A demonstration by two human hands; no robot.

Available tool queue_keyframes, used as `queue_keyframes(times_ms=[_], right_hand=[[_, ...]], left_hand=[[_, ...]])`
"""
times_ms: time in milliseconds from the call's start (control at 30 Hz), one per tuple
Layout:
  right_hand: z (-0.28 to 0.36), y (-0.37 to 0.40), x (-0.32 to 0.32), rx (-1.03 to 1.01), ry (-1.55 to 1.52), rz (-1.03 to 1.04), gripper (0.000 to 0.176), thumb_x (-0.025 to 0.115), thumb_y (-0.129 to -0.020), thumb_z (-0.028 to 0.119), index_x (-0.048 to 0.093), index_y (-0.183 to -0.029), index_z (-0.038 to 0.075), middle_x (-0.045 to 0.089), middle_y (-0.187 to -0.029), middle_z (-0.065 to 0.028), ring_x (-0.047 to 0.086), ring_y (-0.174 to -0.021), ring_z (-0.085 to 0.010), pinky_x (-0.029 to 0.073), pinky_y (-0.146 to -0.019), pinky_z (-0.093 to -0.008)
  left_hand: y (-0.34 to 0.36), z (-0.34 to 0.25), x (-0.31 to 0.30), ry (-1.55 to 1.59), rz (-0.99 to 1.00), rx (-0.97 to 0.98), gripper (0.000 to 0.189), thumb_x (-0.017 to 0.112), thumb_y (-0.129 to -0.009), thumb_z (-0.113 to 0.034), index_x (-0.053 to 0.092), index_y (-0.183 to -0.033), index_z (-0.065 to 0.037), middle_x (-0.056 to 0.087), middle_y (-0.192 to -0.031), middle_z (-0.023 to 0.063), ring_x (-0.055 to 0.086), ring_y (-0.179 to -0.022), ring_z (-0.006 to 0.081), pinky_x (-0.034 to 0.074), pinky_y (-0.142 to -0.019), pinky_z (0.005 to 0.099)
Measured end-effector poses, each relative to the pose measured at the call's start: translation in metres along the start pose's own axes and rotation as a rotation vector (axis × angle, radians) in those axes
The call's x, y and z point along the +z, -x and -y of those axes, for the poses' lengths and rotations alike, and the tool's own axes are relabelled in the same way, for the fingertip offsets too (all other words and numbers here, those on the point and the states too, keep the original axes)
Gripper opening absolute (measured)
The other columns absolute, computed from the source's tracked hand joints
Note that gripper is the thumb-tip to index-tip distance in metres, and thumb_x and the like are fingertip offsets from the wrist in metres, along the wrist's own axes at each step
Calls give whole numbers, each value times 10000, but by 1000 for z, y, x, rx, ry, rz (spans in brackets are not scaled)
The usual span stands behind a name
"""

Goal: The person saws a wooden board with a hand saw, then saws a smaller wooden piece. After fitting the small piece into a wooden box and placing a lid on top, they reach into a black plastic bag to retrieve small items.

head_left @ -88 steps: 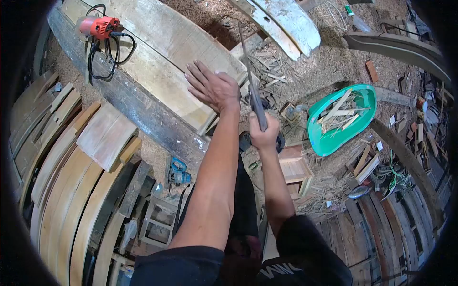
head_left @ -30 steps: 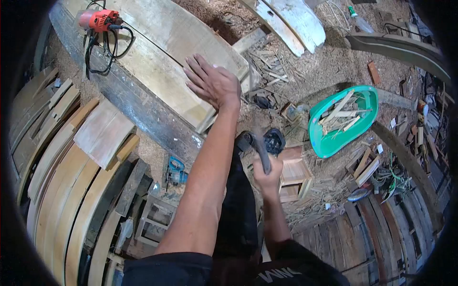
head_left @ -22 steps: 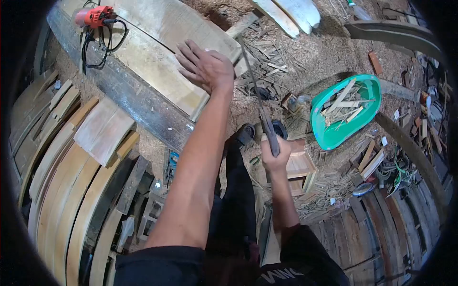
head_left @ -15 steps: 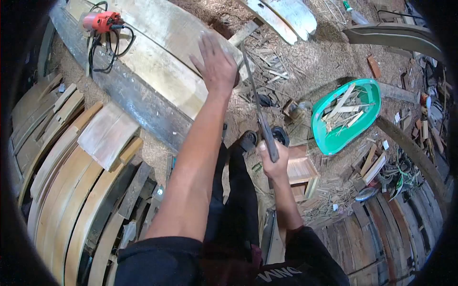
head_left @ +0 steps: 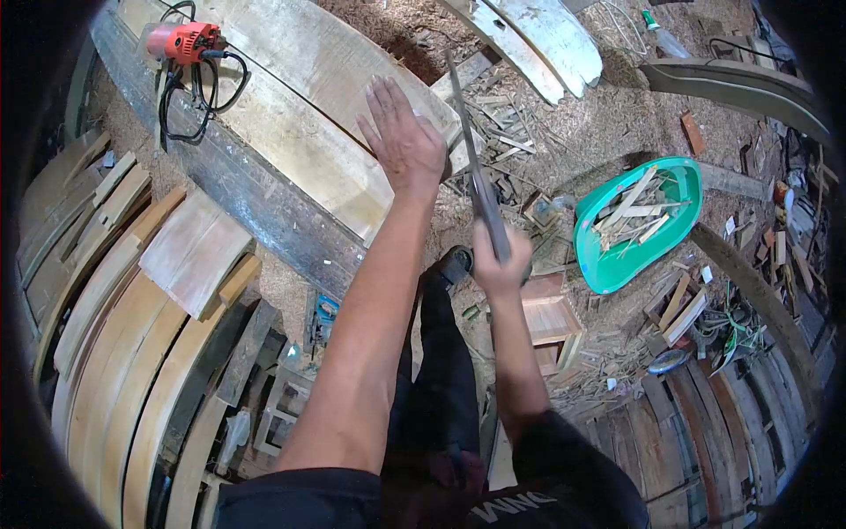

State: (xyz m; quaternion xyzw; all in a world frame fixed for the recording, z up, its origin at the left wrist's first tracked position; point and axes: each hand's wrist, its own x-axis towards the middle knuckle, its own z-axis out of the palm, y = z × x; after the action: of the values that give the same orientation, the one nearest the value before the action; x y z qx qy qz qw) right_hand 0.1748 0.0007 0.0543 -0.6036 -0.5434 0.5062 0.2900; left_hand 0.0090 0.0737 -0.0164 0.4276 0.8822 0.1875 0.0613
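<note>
My left hand [head_left: 404, 141] lies flat, fingers stretched out, on the right end of a pale wooden board [head_left: 322, 57]. My right hand [head_left: 502, 264] is closed around the dark handle of a handsaw [head_left: 480, 181]. The narrow saw blade points away from me along the board's right end, close beside my left hand. Whether its teeth are in the wood cannot be made out. Another pale board [head_left: 282, 132] lies alongside the first, both on a grey, worn plank [head_left: 256, 189].
A red power tool [head_left: 189, 42] with a black cord rests on the boards at upper left. At right stands a green tub [head_left: 604, 275] of wood scraps. Curved planks [head_left: 141, 370] are stacked at left. A small wooden box [head_left: 551, 322] sits near my right forearm; sawdust and offcuts cover the floor.
My right hand has pushed the handsaw forward, away from me, and is slightly blurred. My left hand stays flat on the board. The whole view has shifted a little.
</note>
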Motion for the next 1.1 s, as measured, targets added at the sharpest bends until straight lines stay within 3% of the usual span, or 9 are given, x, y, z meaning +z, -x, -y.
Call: queue_keyframes(times_ms=[233, 367, 600, 633, 667, 767, 867, 1000, 1100], right_hand=[[2, 61, -16, -32, -3, -84, 174, 674, -838, 60, 605, -690, 1, 498, -545, -38, 506, -526, -89, 422, -511, -284], [-4, -23, 12, 64, 61, 42, 186, 678, -860, 70, 614, -704, -7, 510, -556, -37, 504, -527, -86, 422, -500, -300], [-22, 69, -22, -69, -21, -31, 234, 668, -863, 60, 578, -654, 6, 529, -553, -40, 507, -504, -83, 412, -489, -282], [-22, 48, -16, 55, -73, 5, 226, 676, -865, 61, 588, -666, 1, 521, -551, -30, 508, -514, -78, 412, -488, -285], [-10, 13, -2, -43, -32, -15, 225, 685, -857, 65, 582, -664, 12, 519, -547, -18, 506, -510, -82, 412, -486, -298], [-13, -14, 11, 74, -30, 55, 215, 681, -864, 80, 591, -680, 14, 500, -543, -13, 510, -511, -84, 410, -484, -298], [-24, 65, -18, -118, 86, -29, 191, 678, -857, 75, 602, -694, 9, 484, -541, -26, 501, -510, -92, 410, -485, -306], [-22, 29, -3, -18, -74, -50, 179, 682, -850, 73, 602, -703, 9, 460, -534, -45, 467, -507, -89, 403, -484, -299], [-20, -16, 16, 0, -2, 44, 175, 683, -879, 65, 615, -738, -14, 506, -582, 18, 485, -543, -46, 363, -482, -266]], left_hand=[[-5, 0, 1, 3, 8, -5, 683, 446, -900, -146, 255, -1540, -2, 240, -1612, 194, 178, -1512, 333, 96, -1210, 559], [-1, 2, 3, -31, 14, 17, 700, 455, -894, -160, 247, -1537, 18, 220, -1622, 188, 157, -1519, 318, 69, -1219, 544], [0, 2, -1, 1, 38, 7, 698, 455, -891, -171, 255, -1529, 31, 209, -1624, 191, 150, -1522, 313, 59, -1221, 544], [2, 2, -1, -3, 31, 11, 697, 454, -892, -171, 256, -1528, 32, 207, -1625, 191, 149, -1522, 313, 59, -1221, 545], [0, 1, 0, -6, 14, 20, 696, 453, -892, -170, 256, -1527, 33, 205, -1625, 191, 148, -1522, 314, 58, -1221, 545], [8, 6, 0, -17, 33, 20, 694, 449, -892, -168, 255, -1526, 38, 201, -1626, 192, 144, -1523, 315, 54, -1221, 545], [5, 1, 1, -10, 16, 31, 660, 429, -908, -166, 278, -1517, 41, 233, -1611, 204, 165, -1514, 327, 74, -1215, 549], [1, 2, 0, -16, 36, 13, 701, 442, -891, -168, 240, -1530, 37, 199, -1625, 195, 143, -1522, 318, 57, -1222, 537], [1, 6, 3, -50, 17, 41, 708, 439, -891, -176, 232, -1534, 34, 192, -1627, 193, 140, -1524, 314, 52, -1224, 533]])
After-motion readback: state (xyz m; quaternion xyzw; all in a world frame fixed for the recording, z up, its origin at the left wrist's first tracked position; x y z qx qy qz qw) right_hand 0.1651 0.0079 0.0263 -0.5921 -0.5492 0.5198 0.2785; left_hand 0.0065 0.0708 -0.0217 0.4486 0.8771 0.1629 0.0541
